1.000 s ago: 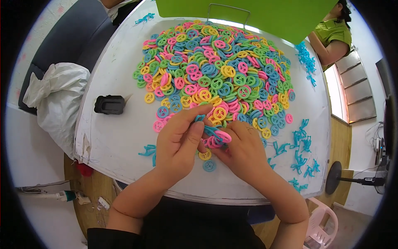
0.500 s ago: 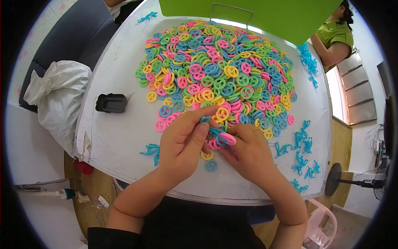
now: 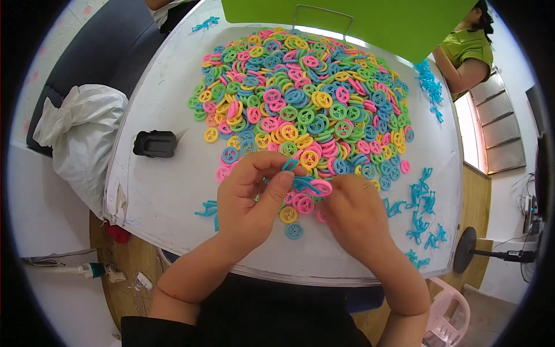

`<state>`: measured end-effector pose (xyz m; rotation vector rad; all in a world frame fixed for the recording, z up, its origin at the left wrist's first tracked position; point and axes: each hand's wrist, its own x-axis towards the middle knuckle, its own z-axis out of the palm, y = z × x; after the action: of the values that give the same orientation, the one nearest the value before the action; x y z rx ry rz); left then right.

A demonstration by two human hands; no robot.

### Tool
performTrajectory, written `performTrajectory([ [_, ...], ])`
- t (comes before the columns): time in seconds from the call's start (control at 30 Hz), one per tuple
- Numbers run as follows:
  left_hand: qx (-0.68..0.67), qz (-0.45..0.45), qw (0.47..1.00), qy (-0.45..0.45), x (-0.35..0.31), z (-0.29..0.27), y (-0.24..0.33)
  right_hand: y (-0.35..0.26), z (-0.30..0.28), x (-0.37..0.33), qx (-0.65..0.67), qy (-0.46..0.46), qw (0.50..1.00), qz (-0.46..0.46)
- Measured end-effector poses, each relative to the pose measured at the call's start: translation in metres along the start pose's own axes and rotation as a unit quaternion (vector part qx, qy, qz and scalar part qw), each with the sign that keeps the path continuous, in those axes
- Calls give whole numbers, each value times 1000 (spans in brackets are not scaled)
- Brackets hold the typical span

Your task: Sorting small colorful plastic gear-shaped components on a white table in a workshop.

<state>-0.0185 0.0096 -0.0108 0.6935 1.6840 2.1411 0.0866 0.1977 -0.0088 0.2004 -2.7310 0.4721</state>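
Note:
My left hand (image 3: 248,194) pinches a blue plastic frame piece (image 3: 302,184) between thumb and fingers, above the table. A pink spoked wheel (image 3: 321,188) sits at the right end of that piece. Close beside the wheel is my right hand (image 3: 358,211), its fingers curled inward and their tips mostly hidden. A bit of pink shows under its fingertips, and I cannot tell whether they hold it. Just beyond both hands spreads a large heap of small wheels (image 3: 306,115) in pink, blue, green and yellow. A yellow wheel (image 3: 288,215) and a blue wheel (image 3: 294,231) lie nearest me.
Loose blue frame pieces lie at the right (image 3: 417,228), by my left hand (image 3: 209,209) and at the far right (image 3: 429,84). A black tray (image 3: 155,144) stands at the left. A green panel (image 3: 347,23) rises at the back, and a person in green (image 3: 468,58) sits far right.
My right hand has shifted slightly right, off the pink wheel, and its fingers have curled in. The blue piece in my left hand has tilted a little, its wheel slightly higher.

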Motion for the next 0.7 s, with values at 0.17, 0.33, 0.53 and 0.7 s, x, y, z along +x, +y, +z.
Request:
performTrajectory([
  [0.17, 1, -2, 1000, 3, 1, 2, 0, -9, 17, -5, 27, -51, 997, -49],
  [0.33, 0, -1, 1000, 14, 3, 9, 0, -3, 18, -8, 61, -41, 996, -53],
  [0.53, 7, -56, 998, -39, -4, 8, -6, -1, -23, -21, 180, 21, 975, 125],
  [0.7, 105, -127, 976, -145, -7, 17, -4, 1, -29, -34, 591, 77, 745, 301],
])
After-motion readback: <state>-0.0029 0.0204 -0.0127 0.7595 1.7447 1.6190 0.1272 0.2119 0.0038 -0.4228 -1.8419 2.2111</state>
